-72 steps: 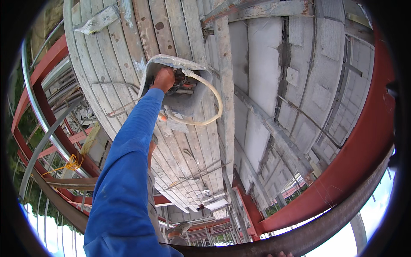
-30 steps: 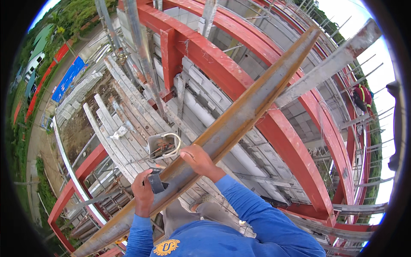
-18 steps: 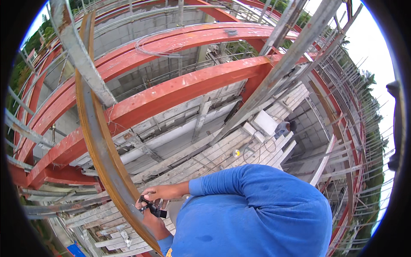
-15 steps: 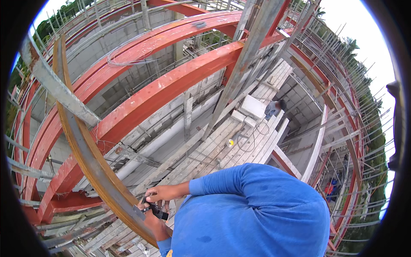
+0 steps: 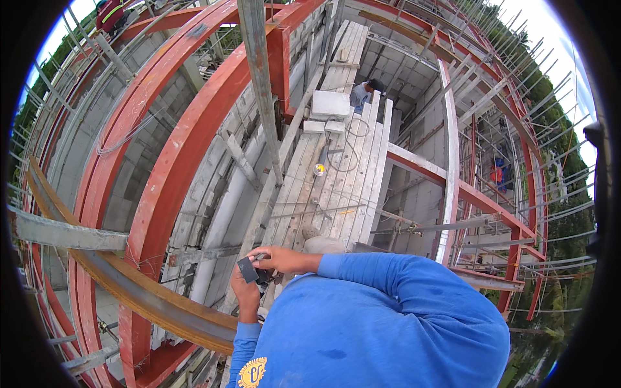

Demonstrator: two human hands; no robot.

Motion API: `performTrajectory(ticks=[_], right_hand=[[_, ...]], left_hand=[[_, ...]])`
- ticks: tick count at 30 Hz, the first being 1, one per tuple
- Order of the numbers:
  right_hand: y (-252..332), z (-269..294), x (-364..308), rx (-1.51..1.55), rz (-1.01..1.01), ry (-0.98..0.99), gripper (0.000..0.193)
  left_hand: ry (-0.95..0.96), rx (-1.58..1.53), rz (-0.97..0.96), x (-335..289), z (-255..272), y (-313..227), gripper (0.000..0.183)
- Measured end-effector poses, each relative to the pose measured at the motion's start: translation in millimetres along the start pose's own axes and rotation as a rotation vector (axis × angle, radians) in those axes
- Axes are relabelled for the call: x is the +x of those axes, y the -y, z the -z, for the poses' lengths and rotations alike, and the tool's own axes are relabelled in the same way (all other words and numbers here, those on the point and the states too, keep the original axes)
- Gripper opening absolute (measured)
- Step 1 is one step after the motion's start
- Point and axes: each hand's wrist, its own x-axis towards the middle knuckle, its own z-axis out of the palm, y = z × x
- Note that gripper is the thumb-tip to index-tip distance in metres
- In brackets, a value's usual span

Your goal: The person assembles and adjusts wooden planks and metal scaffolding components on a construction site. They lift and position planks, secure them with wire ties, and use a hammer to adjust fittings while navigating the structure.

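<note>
Just right of the rusty beam (image 5: 149, 290), we have a dark flat piece (image 5: 248, 269), its long axis pointing away and slightly left. Our left hand (image 5: 246, 297) keeps its grip clamped on it; our right hand (image 5: 283, 259) bends its fingers at the far end, its grip too hidden to tell.

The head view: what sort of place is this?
Most likely a building site, high up: there are curved-looking red beams, bare grey block walls and a rough platform of wooden planks.
</note>
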Motion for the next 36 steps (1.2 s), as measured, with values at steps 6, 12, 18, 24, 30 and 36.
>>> performTrajectory(ticks=[6, 12, 18, 24, 30, 36], right_hand=[[27, 24, -28, -0.152, 0.024, -0.182, 0.049], [-2, 95, -39, -0.227, 0.212, -0.271, 0.040], [16, 189, -95, 0.198, 0.045, -0.483, 0.047], [15, 275, -136, 0.435, 0.145, -0.520, 0.037], [28, 316, -165, 0.445, 0.310, -0.753, 0.038], [46, 323, -195, 0.362, 0.275, -0.937, 0.037]], left_hand=[[0.153, -0.147, 0.247, 33, -28, -2, 0.019], [0.300, -0.060, 0.428, 71, -88, -15, 0.022], [0.196, -0.153, 0.563, 131, -172, 24, 0.019], [0.404, 0.027, 0.588, 194, -263, 29, 0.018], [0.592, 0.359, 0.330, 216, -354, 35, 0.026], [0.814, 0.351, 0.342, 222, -404, 46, 0.030]])
